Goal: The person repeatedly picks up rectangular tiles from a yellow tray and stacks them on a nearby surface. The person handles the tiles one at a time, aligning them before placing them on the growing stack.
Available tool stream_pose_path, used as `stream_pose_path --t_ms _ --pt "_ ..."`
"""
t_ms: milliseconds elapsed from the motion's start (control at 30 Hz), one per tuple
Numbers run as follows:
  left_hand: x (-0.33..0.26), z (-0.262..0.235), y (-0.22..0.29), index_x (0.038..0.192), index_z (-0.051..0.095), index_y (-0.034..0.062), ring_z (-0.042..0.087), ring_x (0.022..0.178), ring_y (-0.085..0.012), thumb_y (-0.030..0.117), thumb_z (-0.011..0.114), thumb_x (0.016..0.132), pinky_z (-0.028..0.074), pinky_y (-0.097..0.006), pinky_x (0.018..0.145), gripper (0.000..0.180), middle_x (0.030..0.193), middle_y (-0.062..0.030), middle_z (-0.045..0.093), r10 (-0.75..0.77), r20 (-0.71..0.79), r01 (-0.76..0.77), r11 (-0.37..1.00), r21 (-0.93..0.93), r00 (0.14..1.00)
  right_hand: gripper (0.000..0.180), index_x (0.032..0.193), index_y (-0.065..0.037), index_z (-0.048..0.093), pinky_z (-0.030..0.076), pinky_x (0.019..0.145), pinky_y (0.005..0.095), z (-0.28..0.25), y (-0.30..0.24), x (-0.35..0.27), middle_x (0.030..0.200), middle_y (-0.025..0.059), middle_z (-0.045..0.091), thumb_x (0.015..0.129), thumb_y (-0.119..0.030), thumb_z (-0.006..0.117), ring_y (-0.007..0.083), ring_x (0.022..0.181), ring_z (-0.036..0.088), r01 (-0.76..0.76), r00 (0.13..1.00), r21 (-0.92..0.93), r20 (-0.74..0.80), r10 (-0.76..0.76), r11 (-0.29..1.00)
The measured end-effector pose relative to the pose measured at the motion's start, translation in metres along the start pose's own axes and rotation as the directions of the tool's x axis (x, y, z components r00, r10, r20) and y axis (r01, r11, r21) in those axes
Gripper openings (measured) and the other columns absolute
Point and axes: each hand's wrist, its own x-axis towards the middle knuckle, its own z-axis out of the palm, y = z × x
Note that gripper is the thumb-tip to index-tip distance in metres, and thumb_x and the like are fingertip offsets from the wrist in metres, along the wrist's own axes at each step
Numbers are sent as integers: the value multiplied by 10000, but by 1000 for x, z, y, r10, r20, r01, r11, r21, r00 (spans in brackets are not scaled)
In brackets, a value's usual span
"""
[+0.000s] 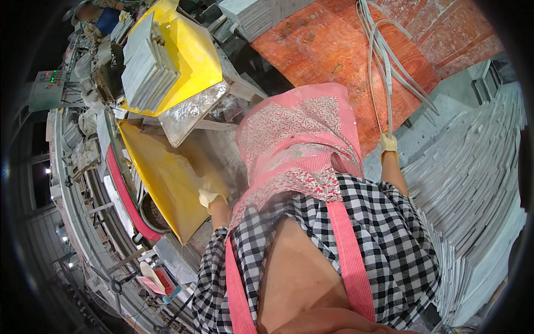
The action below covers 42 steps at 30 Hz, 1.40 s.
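My right hand, in a pale glove, is closed round several long whitish straps. They run up from my fist across a worn orange-red board, and some loose ends trail off to the right. At the left, my left hand, also in a pale glove, is close to a yellow panel. Its fingers are blurred, so whether it touches the panel or holds anything I cannot make out.
Grey-white slabs lean stacked on a yellow-covered stand ahead left. Many thin slabs stand in rows at the right. Machinery with a red curved band lines the left. Another person is at the far left.
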Motion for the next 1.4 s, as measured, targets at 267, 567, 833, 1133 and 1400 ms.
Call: stream_pose_path --t_ms 267,567,833,1133,1400 --pt "-54 -31 -39 1173 649 28 679 1063 -282 271 510 945 528 -379 902 362 1125 -86 724 197 356 -383 124 915 914 437 1096 -12 735 524 833 401 -12 46 -7 988 177 744 920 -389 601 279 932 697 -28 998 -4 48 28 1000" --pt "-40 24 -29 1081 626 13 658 971 -220 227 481 1020 503 -357 855 265 1009 -73 688 73 75 -74 997 11 994 166 842 -79 678 406 543 353 -23 -5 10 685 9 559 917 -217 625 140 607 520 2 1000 433 18 -11 901" --pt "-15 -7 -69 1201 571 -109 658 1081 -308 258 478 1037 507 -401 978 413 1167 -188 647 -76 -41 61 958 -279 996 300 1008 -16 716 423 645 335 -19 -15 -3 768 26 587 901 -283 630 144 713 504 -121 989 500 134 62 857" --pt "-1 -9 -98 1162 636 -112 706 1008 -313 312 446 1040 534 -388 905 480 1071 -251 722 18 -85 -35 980 -196 996 109 897 -69 634 362 523 332 4 -16 29 689 -4 526 877 -176 641 148 596 496 -151 972 418 226 58 896" --pt "-34 56 -66 1154 569 15 695 951 -251 253 509 1044 486 -396 959 269 1067 -152 697 -52 -210 -17 950 -313 976 209 1055 -56 588 415 661 343 -6 -41 96 859 34 571 927 -221 596 190 755 546 -177 909 381 417 2 907"
